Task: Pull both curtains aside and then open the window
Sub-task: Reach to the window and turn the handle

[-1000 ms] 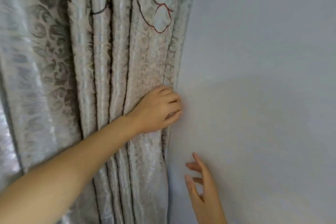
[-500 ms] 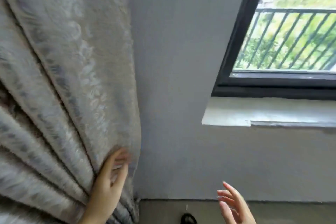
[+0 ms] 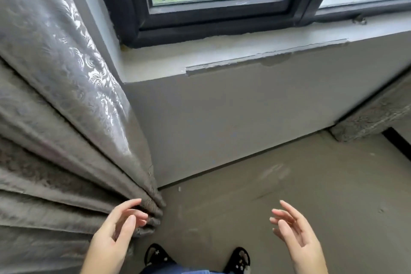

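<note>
A grey patterned curtain [image 3: 55,100] hangs bunched along the left side, its hem reaching the floor. The black-framed window [image 3: 213,20] at the top is shut, with railings and greenery behind the glass. My left hand [image 3: 117,233] floats low by the curtain's bottom edge, fingers spread and holding nothing; whether its fingertips touch the fabric I cannot tell. My right hand [image 3: 298,233] is open in the air at the lower right, well apart from curtain and window. A second curtain is not in view.
A pale window sill [image 3: 222,58] with a chipped front edge runs under the frame, above a grey wall [image 3: 222,122]. A rough concrete ledge [image 3: 373,115] juts out at the right. Bare concrete floor [image 3: 289,184] lies below, with my dark shoes [image 3: 155,253] at the bottom.
My left hand has let go of the curtain and dropped low. The view has swung right and down, so the window, sill and floor now show. My right hand stays open.
</note>
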Motion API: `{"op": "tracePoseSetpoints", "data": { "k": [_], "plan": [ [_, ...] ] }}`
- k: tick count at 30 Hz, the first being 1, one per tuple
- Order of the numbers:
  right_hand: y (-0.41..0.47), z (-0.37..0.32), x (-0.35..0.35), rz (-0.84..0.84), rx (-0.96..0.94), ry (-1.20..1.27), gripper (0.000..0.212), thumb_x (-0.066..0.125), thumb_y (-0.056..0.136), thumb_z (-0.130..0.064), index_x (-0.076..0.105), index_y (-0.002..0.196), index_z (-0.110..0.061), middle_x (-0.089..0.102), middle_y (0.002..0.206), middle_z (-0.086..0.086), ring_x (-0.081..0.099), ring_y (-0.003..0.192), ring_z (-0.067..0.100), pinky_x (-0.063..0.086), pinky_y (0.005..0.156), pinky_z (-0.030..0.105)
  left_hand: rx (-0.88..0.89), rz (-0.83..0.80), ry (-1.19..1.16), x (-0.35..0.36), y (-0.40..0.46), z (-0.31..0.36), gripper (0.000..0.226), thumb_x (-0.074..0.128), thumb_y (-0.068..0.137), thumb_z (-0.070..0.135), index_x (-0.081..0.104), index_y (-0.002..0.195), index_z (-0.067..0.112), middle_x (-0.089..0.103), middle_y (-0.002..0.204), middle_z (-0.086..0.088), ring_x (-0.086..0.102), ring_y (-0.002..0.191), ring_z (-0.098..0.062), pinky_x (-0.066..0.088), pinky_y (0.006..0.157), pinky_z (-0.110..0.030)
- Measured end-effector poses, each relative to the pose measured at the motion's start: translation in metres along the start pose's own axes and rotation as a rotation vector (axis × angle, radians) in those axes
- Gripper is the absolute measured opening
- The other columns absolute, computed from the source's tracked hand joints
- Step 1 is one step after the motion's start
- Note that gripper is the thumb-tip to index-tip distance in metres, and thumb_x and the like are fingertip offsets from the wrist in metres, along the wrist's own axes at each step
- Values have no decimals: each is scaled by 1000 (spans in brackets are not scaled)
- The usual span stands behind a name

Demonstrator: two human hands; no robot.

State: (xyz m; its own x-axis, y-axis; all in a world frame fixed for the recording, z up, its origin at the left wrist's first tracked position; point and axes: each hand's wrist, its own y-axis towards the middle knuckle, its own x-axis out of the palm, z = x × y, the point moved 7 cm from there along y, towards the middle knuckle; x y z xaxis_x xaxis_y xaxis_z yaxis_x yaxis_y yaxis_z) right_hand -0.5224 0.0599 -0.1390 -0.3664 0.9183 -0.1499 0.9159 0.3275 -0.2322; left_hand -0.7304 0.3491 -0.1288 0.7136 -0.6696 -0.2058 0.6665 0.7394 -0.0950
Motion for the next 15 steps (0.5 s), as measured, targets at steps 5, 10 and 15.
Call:
{"op": "tracePoseSetpoints", "data": {
  "k": [5,10,15],
  "plan": [
    [26,19,-81,-12,69,33,39,40,90,10,58,104,-22,64,96,11,66,68,3,54,60,14,-39,7,-1,87,-8,15,36,53,86,7,69,86,39,73,83,4,66,66,-6,50,69,-12],
    [60,24,-151,-1,79,39,35,38,93,5,57,106,-20,64,98,12,66,69,2,55,61,15,-47,-21,-24,165,-12,35,22,52,75,36,66,92,35,72,87,3,66,71,-10,50,64,-16],
    [94,21,-188,12,60,37,32,37,94,1,58,110,-18,64,100,11,66,72,3,56,63,17,-38,-9,11,198,-4,43,42,40,94,-5,69,90,25,72,86,-2,66,70,-14,52,68,-23]
  ]
}}
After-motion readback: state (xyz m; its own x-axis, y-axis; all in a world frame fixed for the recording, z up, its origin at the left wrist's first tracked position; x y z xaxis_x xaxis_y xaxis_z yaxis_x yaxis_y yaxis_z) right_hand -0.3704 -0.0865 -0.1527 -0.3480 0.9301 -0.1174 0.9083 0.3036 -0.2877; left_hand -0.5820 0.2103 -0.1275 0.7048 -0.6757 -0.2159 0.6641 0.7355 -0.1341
